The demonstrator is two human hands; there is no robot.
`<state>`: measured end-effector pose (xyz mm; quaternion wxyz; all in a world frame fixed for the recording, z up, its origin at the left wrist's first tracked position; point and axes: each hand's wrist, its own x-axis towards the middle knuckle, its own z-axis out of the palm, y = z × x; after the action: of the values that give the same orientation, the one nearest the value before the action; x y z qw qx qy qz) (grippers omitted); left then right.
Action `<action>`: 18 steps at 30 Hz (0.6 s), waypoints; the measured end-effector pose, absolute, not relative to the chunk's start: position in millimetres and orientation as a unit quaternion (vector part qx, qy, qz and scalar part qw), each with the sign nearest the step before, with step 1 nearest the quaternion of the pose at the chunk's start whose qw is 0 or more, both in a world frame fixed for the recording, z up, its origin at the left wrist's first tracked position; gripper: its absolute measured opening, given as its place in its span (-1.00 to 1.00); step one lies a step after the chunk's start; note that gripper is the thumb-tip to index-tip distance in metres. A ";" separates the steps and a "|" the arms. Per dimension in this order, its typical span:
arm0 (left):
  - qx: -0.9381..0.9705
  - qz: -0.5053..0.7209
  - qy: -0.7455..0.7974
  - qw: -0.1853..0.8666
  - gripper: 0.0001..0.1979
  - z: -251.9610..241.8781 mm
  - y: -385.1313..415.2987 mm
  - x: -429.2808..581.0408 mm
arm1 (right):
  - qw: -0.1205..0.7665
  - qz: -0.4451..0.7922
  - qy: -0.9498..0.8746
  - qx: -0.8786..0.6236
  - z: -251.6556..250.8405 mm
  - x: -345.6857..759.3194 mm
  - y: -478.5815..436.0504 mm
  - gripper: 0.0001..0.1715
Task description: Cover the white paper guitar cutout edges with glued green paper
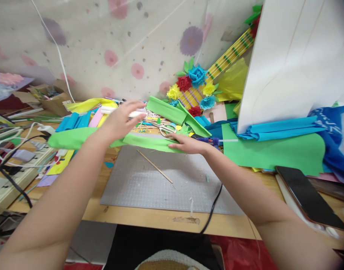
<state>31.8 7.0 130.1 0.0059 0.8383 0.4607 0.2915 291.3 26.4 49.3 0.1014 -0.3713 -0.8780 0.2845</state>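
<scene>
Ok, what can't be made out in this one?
In the head view:
Left hand: blurred; contact with the white rolls unclear.
Purple glue gun: partly hidden behind the right hand.
Flowered guitar: top end partly hidden behind the white board.
Blue fabric: cut off by the right edge, its white marks unreadable.

The green strip point(149, 143) at my right hand point(186, 144) looks like matt paper. My table point(149, 217) is smooth wood, scuffed rough along its front edge; the grey mat point(132, 187) looks dull, and the phone point(310, 198) by the right edge is glossy.
</scene>
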 end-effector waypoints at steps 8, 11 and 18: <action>0.735 0.544 0.388 -0.117 -0.71 167.0 -15.4 25.7 | 0.111 0.522 -0.762 -0.368 53.5 307.7 32.9 -0.55; 0.749 0.500 0.430 -0.067 -0.70 136.9 -0.8 18.7 | 0.109 0.620 -0.683 -0.371 33.6 309.1 30.9 -0.59; 0.803 0.250 0.533 0.092 -0.65 63.0 13.9 7.5 | 0.035 0.668 -0.585 -0.459 13.2 312.7 38.3 -0.66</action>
<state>7.5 13.9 63.0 0.0921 0.8029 0.5333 0.2499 312.7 38.3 13.2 0.0351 -0.4588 -0.5853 0.6676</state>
